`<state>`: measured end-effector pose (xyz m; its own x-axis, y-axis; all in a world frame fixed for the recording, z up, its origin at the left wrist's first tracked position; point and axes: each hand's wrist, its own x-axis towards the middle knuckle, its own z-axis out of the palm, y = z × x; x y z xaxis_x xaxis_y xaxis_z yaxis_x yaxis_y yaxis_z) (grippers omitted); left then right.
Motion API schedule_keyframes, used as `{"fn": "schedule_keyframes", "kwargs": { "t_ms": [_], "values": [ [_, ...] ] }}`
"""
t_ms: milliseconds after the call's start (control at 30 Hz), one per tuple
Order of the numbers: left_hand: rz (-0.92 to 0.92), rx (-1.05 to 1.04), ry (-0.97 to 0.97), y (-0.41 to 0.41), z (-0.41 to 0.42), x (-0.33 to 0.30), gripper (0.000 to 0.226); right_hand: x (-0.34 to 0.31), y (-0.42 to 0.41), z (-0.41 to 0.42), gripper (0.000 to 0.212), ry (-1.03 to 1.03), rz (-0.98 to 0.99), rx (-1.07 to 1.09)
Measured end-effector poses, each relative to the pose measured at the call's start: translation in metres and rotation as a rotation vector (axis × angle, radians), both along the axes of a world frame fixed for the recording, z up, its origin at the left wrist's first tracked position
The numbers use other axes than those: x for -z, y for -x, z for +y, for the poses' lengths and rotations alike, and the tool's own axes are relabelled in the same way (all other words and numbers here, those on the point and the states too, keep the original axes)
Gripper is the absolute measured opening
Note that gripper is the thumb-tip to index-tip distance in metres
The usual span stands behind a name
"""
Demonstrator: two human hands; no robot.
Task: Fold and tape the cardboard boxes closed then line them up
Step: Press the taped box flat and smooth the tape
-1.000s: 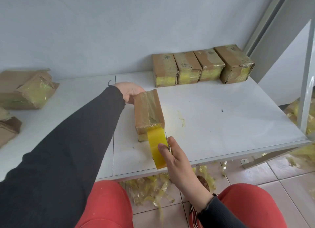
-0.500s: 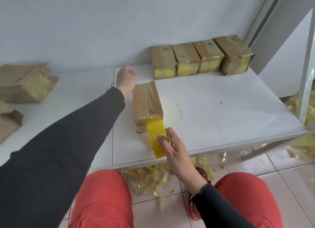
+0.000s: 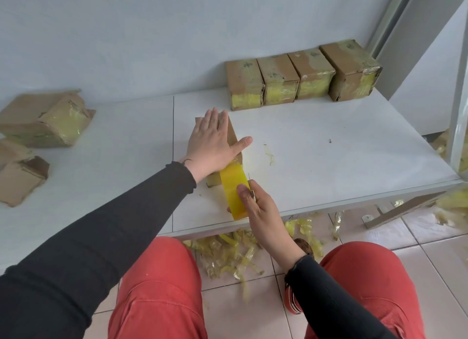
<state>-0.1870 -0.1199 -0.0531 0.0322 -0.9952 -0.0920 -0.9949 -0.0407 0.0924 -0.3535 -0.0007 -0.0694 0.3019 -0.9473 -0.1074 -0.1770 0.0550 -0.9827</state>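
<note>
- Step in hand, as I judge it: taping a box shut. A strip of yellow tape runs from the box top down over its near end to the tape roll [image 3: 234,195], so the strip is laid but not yet cut.
- The left hand [image 3: 211,142] lies flat on top of the cardboard box [image 3: 234,136], fingers straight and together, thumb spread out to the right; it presses the tape down and holds nothing.
- The right hand [image 3: 258,204] grips the tape roll, thumb on its face and fingers curled behind; a thin metal piece shows at the thumb, too small to name.
- The box sits under the left palm and just beyond the right hand, on the white surface [image 3: 329,166]. Its long axis runs away from the person, leaning a little to the left at the far end; the near end faces the roll.
- The next move likely calls for keeping the strip taut, severing it close to the near end, then rubbing the loose tail down.
- Beyond and right of the left hand, four taped boxes [image 3: 301,77] stand side by side in a row against the wall; this one probably joins at the row's left end.
- Far left of the left hand lie untaped boxes [image 3: 43,120], flaps loose.
- Tape scraps [image 3: 228,252] litter the floor below the right hand.
</note>
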Motion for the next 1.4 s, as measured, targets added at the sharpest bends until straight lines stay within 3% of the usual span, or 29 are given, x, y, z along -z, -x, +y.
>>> {"fn": "schedule_keyframes", "kwargs": {
  "t_ms": [233, 267, 367, 400, 500, 567, 633, 700, 833, 900, 967, 1100, 1167, 1233, 1300, 1400],
  "values": [
    [0.037, -0.034, 0.042, 0.001, 0.002, -0.001, 0.101, 0.008, -0.001, 0.002, 0.084, -0.124, 0.012, 0.032],
    [0.111, -0.037, 0.046, -0.001, 0.002, -0.004, 0.103, 0.004, 0.0, 0.002, 0.079, -0.133, 0.006, 0.035],
    [0.701, -0.073, -0.086, -0.025, 0.008, -0.028, 0.108, 0.002, 0.003, 0.001, 0.064, -0.135, 0.016, 0.026],
    [0.803, -0.024, -0.152, -0.037, 0.011, -0.034, 0.108, 0.004, 0.005, 0.0, 0.061, -0.131, 0.018, 0.019],
    [0.432, 0.176, -0.253, -0.068, 0.022, -0.033, 0.116, 0.005, 0.008, -0.003, 0.06, -0.147, -0.023, -0.001],
    [0.28, 0.219, -0.288, -0.078, 0.025, -0.024, 0.121, 0.006, 0.008, -0.006, 0.075, -0.134, 0.026, -0.02],
    [0.329, 0.221, -0.242, -0.076, 0.027, -0.021, 0.116, 0.004, 0.009, -0.007, 0.076, -0.124, 0.048, -0.055],
    [0.415, 0.199, -0.183, -0.074, 0.025, -0.022, 0.107, -0.008, 0.013, -0.009, 0.057, -0.103, 0.021, -0.06],
    [0.654, 0.103, -0.176, -0.069, 0.01, -0.033, 0.088, -0.054, 0.033, -0.029, 0.045, -0.156, -0.167, -0.09],
    [0.819, 0.023, -0.228, -0.059, 0.006, -0.041, 0.058, -0.077, 0.041, -0.046, 0.047, -0.137, -0.283, -0.08],
    [0.862, 0.02, -0.214, -0.042, 0.0, -0.047, 0.019, -0.092, 0.041, -0.063, 0.051, -0.111, -0.376, -0.051],
    [0.739, 0.025, -0.095, -0.045, -0.003, -0.037, 0.018, -0.086, 0.032, -0.097, 0.042, -0.056, -0.345, -0.068],
    [0.853, -0.057, 0.041, -0.062, -0.007, -0.032, 0.031, -0.081, 0.024, -0.104, 0.029, -0.005, -0.251, -0.127],
    [0.886, -0.007, 0.152, -0.071, -0.008, -0.036, 0.038, -0.08, 0.008, -0.104, 0.019, 0.004, -0.211, -0.168],
    [0.878, 0.066, 0.14, -0.077, -0.011, -0.034, 0.032, -0.082, -0.008, -0.104, 0.02, 0.008, -0.203, -0.154],
    [0.995, -0.009, 0.063, -0.08, -0.011, -0.035, 0.039, -0.08, -0.03, -0.107, 0.025, 0.018, -0.246, -0.109]
  ]
}}
